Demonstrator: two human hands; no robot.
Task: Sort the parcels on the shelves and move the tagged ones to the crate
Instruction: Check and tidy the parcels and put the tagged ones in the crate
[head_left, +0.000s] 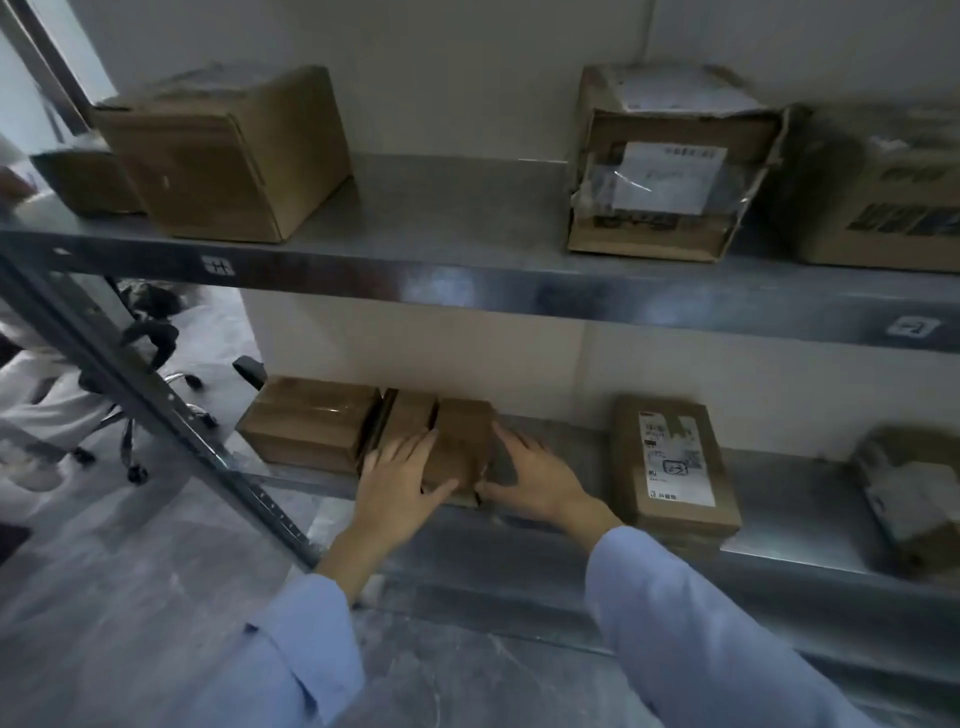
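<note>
Pale blue sleeves (691, 639) come up from six o'clock, one on each of your arms, and both hands meet at a small brown box (464, 441) at the front of the lower shelf (566, 540), just below the middle of your view. Your left hand (395, 483) lies on the box's nine o'clock side, fingers straight and spread over the top, thumb laid along the near face. Your right hand (530, 478) presses its three o'clock side with straight fingers, thumb pointing at the near corner; neither hand is curled round the box, which sits on the shelf between them. A narrow box (410, 421) touches it at nine o'clock, and a wider taped box (311, 421) stands beyond that. At three o'clock, apart from your right hand, a flat parcel (675, 462) lies with a white printed label facing up, and a blurred parcel (904, 499) sits near the frame's edge. Off at nine o'clock an office chair (140, 353) stands on the grey floor. Higher, the upper shelf (467, 234) carries a plain box (228, 156) at eleven o'clock with a smaller box (83, 176) beside it, a torn box (670, 166) with a white label at one o'clock, and a printed carton (883, 192) at two o'clock.
</note>
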